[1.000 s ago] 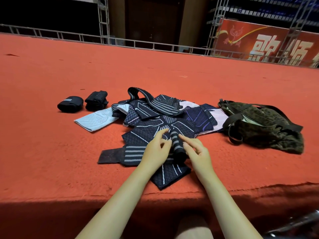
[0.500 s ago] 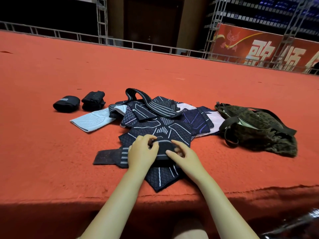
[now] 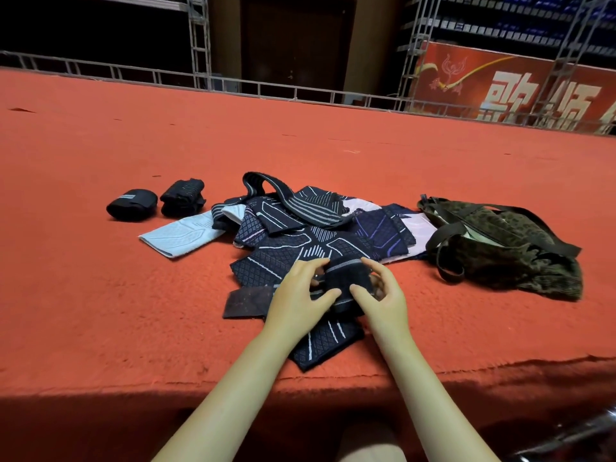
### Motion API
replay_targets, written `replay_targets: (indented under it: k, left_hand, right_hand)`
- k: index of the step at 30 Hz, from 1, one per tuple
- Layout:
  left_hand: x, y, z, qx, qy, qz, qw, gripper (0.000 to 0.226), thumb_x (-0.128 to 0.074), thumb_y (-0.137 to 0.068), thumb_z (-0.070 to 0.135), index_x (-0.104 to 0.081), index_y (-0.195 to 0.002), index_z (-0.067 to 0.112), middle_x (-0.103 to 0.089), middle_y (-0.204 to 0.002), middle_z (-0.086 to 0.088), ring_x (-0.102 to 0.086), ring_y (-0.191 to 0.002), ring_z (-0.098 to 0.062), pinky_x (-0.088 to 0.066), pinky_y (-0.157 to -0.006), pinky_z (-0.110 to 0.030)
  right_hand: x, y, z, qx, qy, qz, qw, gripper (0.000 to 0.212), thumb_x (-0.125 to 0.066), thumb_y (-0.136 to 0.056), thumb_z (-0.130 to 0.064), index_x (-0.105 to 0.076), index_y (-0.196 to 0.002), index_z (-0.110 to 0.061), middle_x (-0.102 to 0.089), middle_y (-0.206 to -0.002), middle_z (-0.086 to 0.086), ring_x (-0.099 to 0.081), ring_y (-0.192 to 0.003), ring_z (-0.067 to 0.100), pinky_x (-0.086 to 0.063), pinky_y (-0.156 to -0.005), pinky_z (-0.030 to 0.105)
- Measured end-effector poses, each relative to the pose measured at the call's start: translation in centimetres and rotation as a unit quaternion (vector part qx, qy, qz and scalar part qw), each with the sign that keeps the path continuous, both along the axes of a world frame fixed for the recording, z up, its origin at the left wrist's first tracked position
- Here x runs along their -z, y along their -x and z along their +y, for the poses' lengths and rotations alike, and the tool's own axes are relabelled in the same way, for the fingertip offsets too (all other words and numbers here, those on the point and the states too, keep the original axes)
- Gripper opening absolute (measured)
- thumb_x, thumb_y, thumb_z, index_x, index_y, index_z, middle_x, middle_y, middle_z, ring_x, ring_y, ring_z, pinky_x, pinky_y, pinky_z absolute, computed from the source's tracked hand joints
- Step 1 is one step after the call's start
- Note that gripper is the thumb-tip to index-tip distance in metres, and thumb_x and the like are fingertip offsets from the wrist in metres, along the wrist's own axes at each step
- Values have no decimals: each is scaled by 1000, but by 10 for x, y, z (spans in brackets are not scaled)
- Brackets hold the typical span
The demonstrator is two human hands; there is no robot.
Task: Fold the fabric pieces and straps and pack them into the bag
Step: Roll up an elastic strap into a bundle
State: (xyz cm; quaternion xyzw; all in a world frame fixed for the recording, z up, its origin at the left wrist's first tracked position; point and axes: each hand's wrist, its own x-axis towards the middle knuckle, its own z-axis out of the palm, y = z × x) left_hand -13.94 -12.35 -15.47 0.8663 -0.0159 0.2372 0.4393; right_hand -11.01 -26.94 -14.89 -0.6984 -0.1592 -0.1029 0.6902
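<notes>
Far left on the red carpeted bench [image 3: 100, 311] we log two finished dark rolls: a strap roll [image 3: 132, 205] with a pale band, and just beside it a second ribbed roll [image 3: 182, 197]. We judge they are parked out there to keep done work apart from the unsorted heap. Next rightward a pale blue fabric piece [image 3: 176, 237] lies flat, its right end tucked under the pile [image 3: 320, 235] of dark patterned pieces. A striped strap [image 3: 293, 203] loops up over the pile's top.

At the pile's near edge, our left hand [image 3: 300, 300] has thumb and fingers curled on the left side of a dark strap bundle [image 3: 346, 278]. The unrolled tail of that strap [image 3: 248, 303] runs out flat to the left, under the wrist. Our right hand [image 3: 383, 295] has its fingers curled on the bundle's right side, thumb on the near face. We judge the two-sided hold is there to keep the turns tight and square as the tail is wound in; let go, it would likely spring loose.

Far right, the camouflage bag [image 3: 506, 255] lies slumped on the bench, mouth gaping toward the pile with a pale lining showing, handles [image 3: 446, 238] flopped forward. It sits near the pile, probably so packing is a short reach. Packing has not visibly begun; most pieces remain unfolded.
</notes>
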Motion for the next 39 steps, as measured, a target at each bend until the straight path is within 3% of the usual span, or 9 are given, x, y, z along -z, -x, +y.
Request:
replay_targets:
  k: [4, 7, 11, 16, 22, 26, 30, 36, 39]
  left_hand:
    - [-2, 3, 0, -8, 20, 17, 1000, 40, -69, -79, 25, -54, -114, 35, -59, -102, 15, -60, -84, 1, -50, -80, -26]
    - [-1, 2, 0, -26, 28, 34, 999, 25, -64, -80, 19, -58, -102, 29, -66, -91, 12, -62, -82, -4, -51, -81, -29]
    - [-4, 4, 2, -105, 55, 16, 993, 3, -53, -91, 21, -53, -94, 20, -64, -76, 7, -61, -78, -18, -41, -71, -30]
    - [-2, 5, 8, -209, -73, 3, 975, 24, -47, -94, 38, -61, -89, 19, -66, -81, 4, -56, -88, -23, -36, -87, -37]
    - [-3, 13, 30, -230, -128, 23, 964, 17, -56, -88, 35, -68, -88, 24, -63, -94, 3, -52, -100, -24, -35, -90, -39]
    - [0, 24, 64, -247, -159, 49, 955, 20, -59, -85, 32, -65, -103, 24, -58, -108, 0, -48, -108, -26, -36, -92, -40]
    - [6, 31, 92, -244, -111, 132, 955, 29, -52, -90, 32, -60, -115, 20, -60, -109, -8, -51, -108, -33, -41, -92, -40]
    - [-5, 40, 85, -213, -77, 151, 962, 24, -53, -86, 27, -61, -109, 28, -63, -92, 6, -60, -97, -23, -43, -78, -30]
    - [-5, 40, 90, -168, 44, 112, 978, 25, -56, -83, 15, -64, -102, 29, -61, -90, 8, -57, -92, -15, -38, -73, -24]
  right_hand:
    - [5, -1, 1, -1, 9, -22, 1000, 34, -69, -82, -1, -61, -112, -17, -66, -96, 2, -59, -84, 4, -48, -76, 16]
    - [5, -2, 1, -31, 2, -16, 999, 15, -60, -89, -11, -67, -101, -17, -69, -90, -1, -60, -78, 0, -46, -70, 13]
    - [3, -4, 4, -87, 67, -38, 993, 29, -55, -89, -1, -69, -95, -26, -65, -101, -4, -59, -87, -5, -46, -71, 11]
    - [7, -8, 4, -126, 149, -53, 979, 32, -63, -87, -3, -70, -102, -30, -63, -115, -9, -56, -109, -2, -45, -83, 14]
    - [9, -10, 9, -136, 208, -13, 969, 40, -73, -82, -19, -61, -117, -34, -62, -118, -17, -57, -107, -4, -41, -85, 9]
    - [7, -8, 14, -125, 267, -40, 955, 45, -76, -79, -25, -60, -121, -33, -58, -121, -20, -55, -107, -2, -37, -90, 5]
    - [7, -6, 31, -121, 323, -90, 934, 46, -75, -79, -32, -62, -122, -31, -57, -127, -15, -48, -118, 2, -31, -103, 14]
    - [10, -7, 46, -100, 346, -112, 926, 44, -74, -78, -40, -63, -120, -34, -59, -126, -16, -45, -113, 8, -34, -104, 27]
    - [12, -6, 48, -100, 354, -110, 923, 47, -71, -75, -48, -62, -120, -36, -57, -125, -18, -43, -115, 8, -33, -105, 32]
